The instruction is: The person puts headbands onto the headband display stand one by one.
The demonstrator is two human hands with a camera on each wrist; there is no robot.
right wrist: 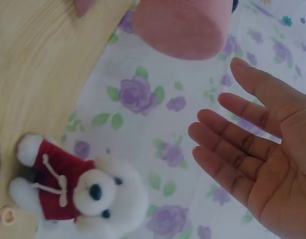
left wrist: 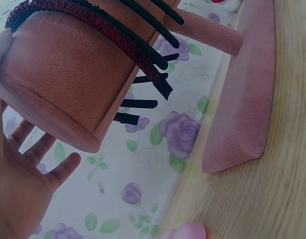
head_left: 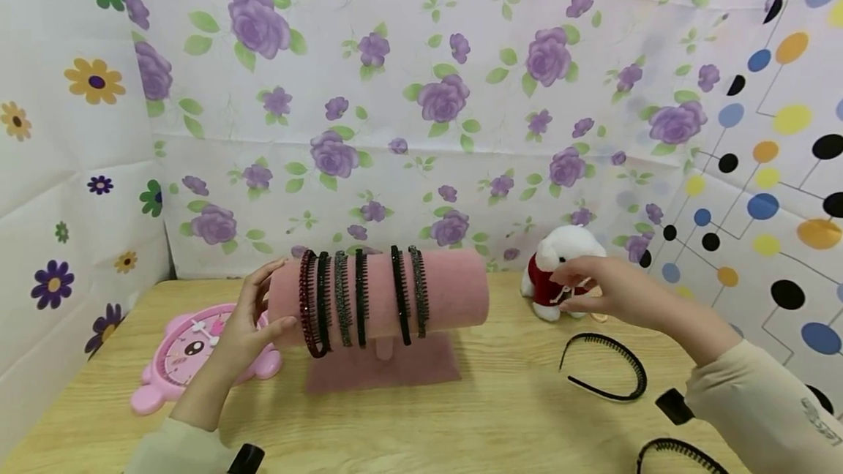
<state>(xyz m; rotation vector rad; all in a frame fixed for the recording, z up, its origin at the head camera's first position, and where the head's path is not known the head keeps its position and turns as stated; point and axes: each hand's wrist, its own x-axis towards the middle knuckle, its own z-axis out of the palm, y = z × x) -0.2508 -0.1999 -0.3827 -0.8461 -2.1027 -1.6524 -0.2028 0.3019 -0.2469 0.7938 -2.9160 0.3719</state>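
A pink plush headband stand (head_left: 454,291), a padded roll on a post and flat base, carries several toothed headbands (head_left: 361,298), black and glittery, with a dark red one (left wrist: 118,35) nearest the left end. My left hand (head_left: 246,320) holds that end, thumb in front and fingers behind; part of the fingers is hidden by the roll. My right hand (head_left: 602,287) hovers right of the stand, in front of a white plush toy (head_left: 569,243) in the head view. Its fingers are loosely extended in the right wrist view, with nothing between them (right wrist: 272,154).
On the wooden table (head_left: 500,415), one black toothed headband (head_left: 635,368) lies below my right hand and another (head_left: 681,445) lies at the front right edge. A pink cartoon clock (head_left: 178,353) sits behind my left forearm. Flowered cloth (head_left: 395,115) hangs behind the table.
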